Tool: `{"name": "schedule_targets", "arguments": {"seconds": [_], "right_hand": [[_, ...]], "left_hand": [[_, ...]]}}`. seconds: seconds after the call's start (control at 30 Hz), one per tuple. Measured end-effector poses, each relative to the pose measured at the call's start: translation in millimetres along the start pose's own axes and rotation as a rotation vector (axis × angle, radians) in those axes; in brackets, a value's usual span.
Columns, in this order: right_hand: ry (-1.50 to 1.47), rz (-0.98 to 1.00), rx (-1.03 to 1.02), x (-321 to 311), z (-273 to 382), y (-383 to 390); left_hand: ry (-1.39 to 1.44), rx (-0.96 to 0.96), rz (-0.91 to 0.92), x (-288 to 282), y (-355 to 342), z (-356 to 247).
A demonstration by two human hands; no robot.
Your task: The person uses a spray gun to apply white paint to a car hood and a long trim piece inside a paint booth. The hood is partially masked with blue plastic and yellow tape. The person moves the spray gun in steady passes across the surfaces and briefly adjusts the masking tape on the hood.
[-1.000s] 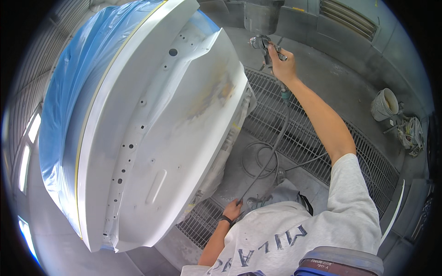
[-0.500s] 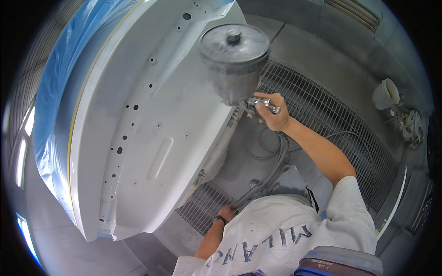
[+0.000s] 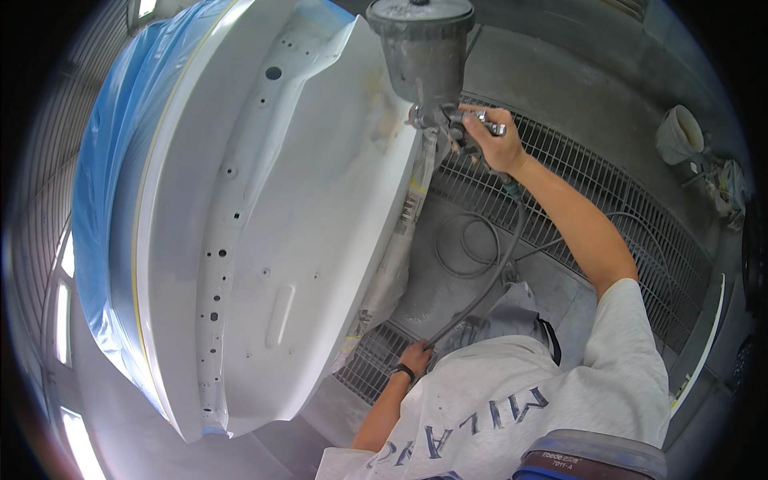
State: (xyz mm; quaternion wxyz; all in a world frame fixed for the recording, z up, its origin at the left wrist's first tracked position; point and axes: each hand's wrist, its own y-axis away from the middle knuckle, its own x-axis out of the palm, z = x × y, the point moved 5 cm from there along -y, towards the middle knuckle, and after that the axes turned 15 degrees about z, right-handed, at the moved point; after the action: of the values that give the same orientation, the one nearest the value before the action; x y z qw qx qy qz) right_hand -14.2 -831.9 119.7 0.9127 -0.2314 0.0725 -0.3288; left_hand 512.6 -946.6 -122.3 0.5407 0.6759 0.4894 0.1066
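My right hand (image 3: pixel 498 140) is closed on a metal spray gun (image 3: pixel 448 120) with a large grey lidded cup (image 3: pixel 422 56) on top. The gun's head is over the upper right edge of a white car body panel (image 3: pixel 312 208), beside a faint yellowish-brown patch (image 3: pixel 376 92); I cannot tell whether they touch. A row of holes runs along the panel, and blue plastic film (image 3: pixel 108 200) with yellow tape covers the car to its left. Low in the view, my left hand (image 3: pixel 417 356) is closed on the dark hose (image 3: pixel 472 310), which hangs from the gun.
Floor grates (image 3: pixel 608 208) run under and right of the panel, with coiled hose (image 3: pixel 466 244) on the floor. At the right stand a whitish bucket (image 3: pixel 678 132), crumpled material (image 3: pixel 728 188) and a long pale strip (image 3: pixel 704 344). Booth walls and lights (image 3: pixel 77 440) line the left.
Over the last second the spray gun came down toward me, then rose back up along the panel's right edge. My left hand stays low on the hose.
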Motion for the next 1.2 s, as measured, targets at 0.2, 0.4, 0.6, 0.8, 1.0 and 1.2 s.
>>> {"name": "schedule_targets", "arguments": {"seconds": [0.2, 0.4, 0.6, 0.8, 1.0, 1.2], "right_hand": [[0.017, -0.131, 0.007, -63, -26, -38], [0.199, -0.305, 0.102, -67, -34, -47], [0.066, 0.092, 0.049, 6, -18, 8], [-0.141, 0.351, 0.0, 61, -10, 29], [-0.204, 0.191, 0.161, 18, -41, 12], [-0.137, -0.111, 0.195, -50, -60, -15]], "left_hand": [[-0.053, 0.01, -0.078, -26, -24, -40], [0.056, 0.034, -0.207, -28, -20, -30], [-0.027, -0.151, 0.097, 16, 0, 7], [-0.011, -0.182, 0.138, 40, 12, 28], [-0.038, -0.146, 0.05, 31, 8, 4], [0.049, -0.114, -0.049, 16, -3, -33]]}}
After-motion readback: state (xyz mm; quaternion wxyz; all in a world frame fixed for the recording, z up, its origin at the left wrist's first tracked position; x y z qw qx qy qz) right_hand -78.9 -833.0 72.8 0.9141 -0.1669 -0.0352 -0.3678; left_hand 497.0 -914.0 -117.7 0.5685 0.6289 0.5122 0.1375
